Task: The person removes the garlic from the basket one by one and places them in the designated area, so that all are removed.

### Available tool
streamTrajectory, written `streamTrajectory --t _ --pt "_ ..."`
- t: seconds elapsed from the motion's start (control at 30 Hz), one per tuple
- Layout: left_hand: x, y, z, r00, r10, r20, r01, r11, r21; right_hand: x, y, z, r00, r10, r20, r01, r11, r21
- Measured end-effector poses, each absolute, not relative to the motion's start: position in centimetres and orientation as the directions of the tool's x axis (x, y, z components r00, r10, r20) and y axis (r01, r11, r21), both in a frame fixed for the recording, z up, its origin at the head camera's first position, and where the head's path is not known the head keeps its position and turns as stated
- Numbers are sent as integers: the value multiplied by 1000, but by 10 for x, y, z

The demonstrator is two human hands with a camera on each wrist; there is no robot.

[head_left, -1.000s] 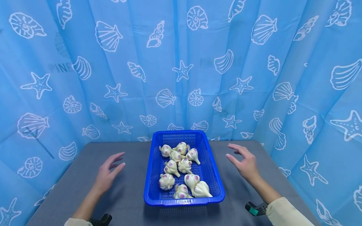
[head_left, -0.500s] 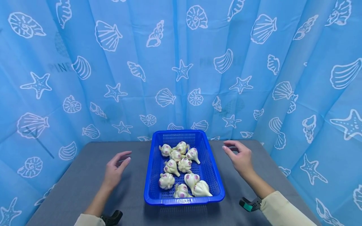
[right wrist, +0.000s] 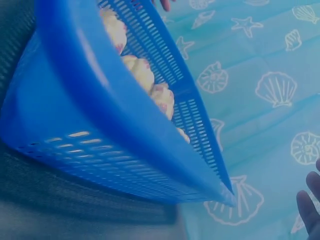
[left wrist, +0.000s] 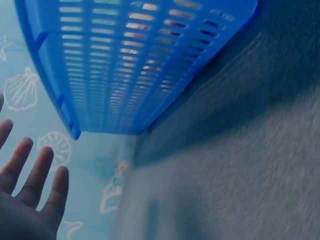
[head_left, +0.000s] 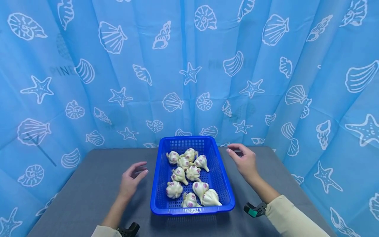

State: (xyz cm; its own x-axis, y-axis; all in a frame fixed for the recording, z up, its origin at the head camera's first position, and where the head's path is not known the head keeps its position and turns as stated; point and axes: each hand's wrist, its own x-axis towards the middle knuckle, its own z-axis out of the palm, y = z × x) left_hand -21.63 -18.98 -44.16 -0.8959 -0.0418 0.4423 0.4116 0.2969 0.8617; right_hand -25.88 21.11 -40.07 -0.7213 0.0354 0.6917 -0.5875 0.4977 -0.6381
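Observation:
A blue plastic basket [head_left: 230,184] with slotted walls stands mid-table in the head view. Several white garlic bulbs [head_left: 174,190] with purple patches lie inside it. To its left my left hand [head_left: 130,179] hovers with fingers loosely bent, holding nothing, a short gap from the rim. On the other side my right hand [head_left: 244,161] is held off the basket's far right rim, thumb and fingers apart. The left wrist view shows the basket's side wall [left wrist: 125,65] and my spread left fingers [left wrist: 35,180]. Garlic bulbs [right wrist: 137,70] show over the rim in the right wrist view.
The basket rests on a grey tabletop [head_left: 97,171]. Behind and on both sides hangs a blue curtain [head_left: 189,49] with white shell and starfish prints. A black strap device [head_left: 255,209] is worn at my right wrist and another [head_left: 129,230] at my left.
Both hands have moved inward toward the basket, the left going right and the right going left and slightly farther away. The basket and garlic bulbs have stayed put.

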Motion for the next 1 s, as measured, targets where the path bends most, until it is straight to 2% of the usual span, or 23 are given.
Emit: streamTrajectory --t 0.17,0.37,1.0 --pt "-225 -187 -462 -907 46 419 417 239 877 -263 203 -397 -741 4 671 -584 489 -648" --pt "-235 -182 -486 -926 55 372 375 218 901 -268 198 -396 -782 -21 622 -555 476 -682" --pt "-235 -170 -492 -961 58 271 276 120 954 -287 171 -384 -908 -71 413 -406 390 -826"
